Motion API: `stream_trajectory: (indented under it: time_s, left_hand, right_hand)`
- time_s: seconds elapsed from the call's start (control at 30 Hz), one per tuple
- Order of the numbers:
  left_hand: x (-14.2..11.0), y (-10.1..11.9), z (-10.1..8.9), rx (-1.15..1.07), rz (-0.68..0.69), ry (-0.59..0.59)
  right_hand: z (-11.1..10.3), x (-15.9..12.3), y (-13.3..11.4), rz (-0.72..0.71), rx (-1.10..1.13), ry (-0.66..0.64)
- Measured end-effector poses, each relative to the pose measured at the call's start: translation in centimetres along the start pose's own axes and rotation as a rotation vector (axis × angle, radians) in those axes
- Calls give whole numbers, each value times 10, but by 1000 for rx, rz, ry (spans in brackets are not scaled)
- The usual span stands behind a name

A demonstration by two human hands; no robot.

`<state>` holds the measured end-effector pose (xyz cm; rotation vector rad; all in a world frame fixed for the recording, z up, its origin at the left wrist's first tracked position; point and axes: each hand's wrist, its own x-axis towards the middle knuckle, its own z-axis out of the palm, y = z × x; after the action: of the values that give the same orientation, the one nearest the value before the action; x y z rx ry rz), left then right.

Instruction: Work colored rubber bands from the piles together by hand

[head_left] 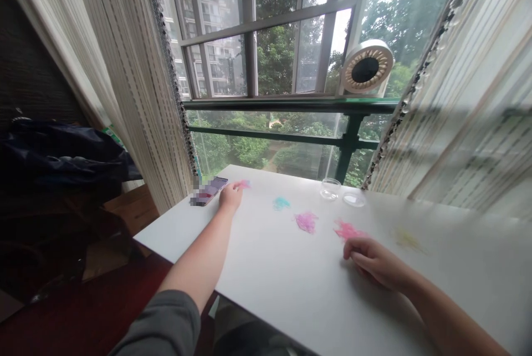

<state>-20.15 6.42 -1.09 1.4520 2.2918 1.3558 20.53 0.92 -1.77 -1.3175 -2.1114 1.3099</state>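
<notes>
My left hand [231, 196] reaches over the far left of the white table [266, 284], its fingers pinched together. At its fingertips lies a small blurred cluster of pink and lilac strands [245, 183]; whether any are between the fingers is hidden. A phone [210, 191] lies just left of this hand. My right hand [369, 259] rests on the table with its fingers curled in, and nothing shows in it. Right behind it is a loose pile of pink strands [348, 230]. Purple strands [306, 222] and turquoise strands [281, 203] lie between the hands.
Yellow strands [408, 240] lie to the right. A clear round container [330, 189] and a clear lid [354, 199] stand near the back edge. Beyond are a green railing [291, 106], a round white fan-like device [368, 68] and curtains [469, 123] on both sides.
</notes>
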Motion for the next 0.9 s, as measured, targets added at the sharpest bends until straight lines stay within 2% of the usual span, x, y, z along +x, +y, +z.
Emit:
stream_trajectory:
  time_s: [0.13,0.33,0.53,0.9]
  left_hand:
    - [-6,10,6,-164,109,-33]
    - [-13,17,22,-384,195,-126]
    - [-17,17,30,-514,191,-218]
    - [-21,20,30,-516,141,-290]
  right_hand:
    - [1,0,-7,-2,-6,5]
    - [1,-3,-12,19,-27,18]
    - [1,-2,-7,6,-26,26]
    - [1,1,-3,-14,-5,35]
